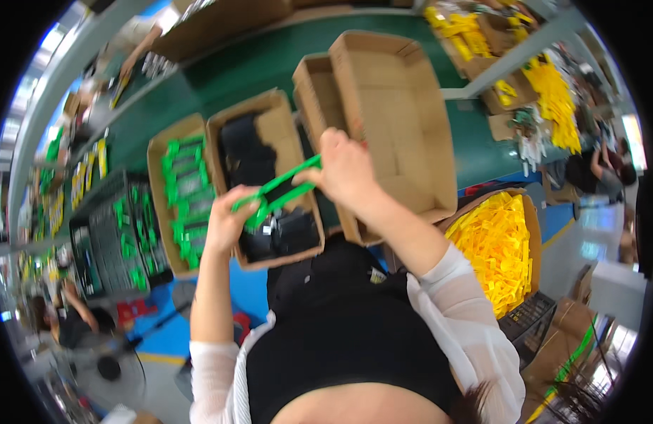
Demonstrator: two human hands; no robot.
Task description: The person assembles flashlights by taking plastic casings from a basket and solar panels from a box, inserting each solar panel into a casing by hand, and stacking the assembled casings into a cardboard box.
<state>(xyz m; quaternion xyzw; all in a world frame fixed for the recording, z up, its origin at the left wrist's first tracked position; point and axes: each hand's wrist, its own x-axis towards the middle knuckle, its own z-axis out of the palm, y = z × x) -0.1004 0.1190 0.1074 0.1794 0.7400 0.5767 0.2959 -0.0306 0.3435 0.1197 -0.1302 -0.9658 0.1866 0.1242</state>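
Note:
My left hand (231,218) and my right hand (346,169) each grip one end of a long bright green frame-shaped piece (292,176) with a dark middle. The piece slants up to the right over an open cardboard box (289,116). Inside that box lie a stack of black sheets (247,150) at the far end and shiny black pieces (287,237) at the near end. Left of it, a second cardboard box (156,191) holds several green-edged pieces (188,185). My fingers cover both ends of the held piece.
A large cardboard box (397,99) and a narrower one (312,78) stand on the green table (234,67) to the right. Yellow pieces (492,247) fill a box at the near right. A dark crate (93,247) with green pieces stands left. Other people (75,314) sit farther off.

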